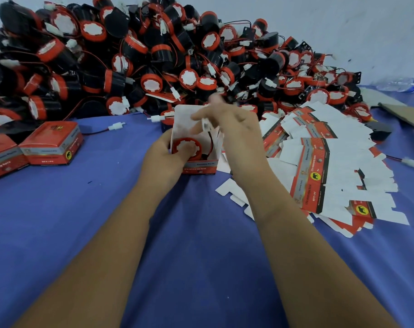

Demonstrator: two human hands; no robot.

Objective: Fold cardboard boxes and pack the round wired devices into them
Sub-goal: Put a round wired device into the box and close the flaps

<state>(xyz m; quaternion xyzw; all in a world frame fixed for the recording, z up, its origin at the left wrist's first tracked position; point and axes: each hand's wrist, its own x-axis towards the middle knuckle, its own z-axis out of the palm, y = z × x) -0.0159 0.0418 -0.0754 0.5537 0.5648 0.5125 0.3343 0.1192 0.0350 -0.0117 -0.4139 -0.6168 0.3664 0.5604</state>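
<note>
While the left hand (163, 152) grips the open red and white cardboard box (196, 159) from its left side, the thumb presses on the round red and black wired device (186, 147) that sits inside the box. This box stands upright on the blue cloth table (82, 221), in the middle, with its white lid flap (187, 114) sticking up at the back.

A black and red wire (210, 140) runs up out of the box to a small white plastic plug (205, 125). The right hand (234, 129) is just above the box and pinches that plug with its fingers. Some of the fingers are blurry.

Behind the box, a huge pile of round red and black wired devices (153, 55) covers the back of the table. On the left stand two closed red and grey cardboard boxes (52, 143), side by side and touching. On the right lies a messy heap of flat unfolded red and white box sheets (331, 166), next to the right arm. A clear plastic bottle (401, 84) lies at the far right, near the white wall. A brown cardboard sheet (404, 114) lies just in front of it.
</note>
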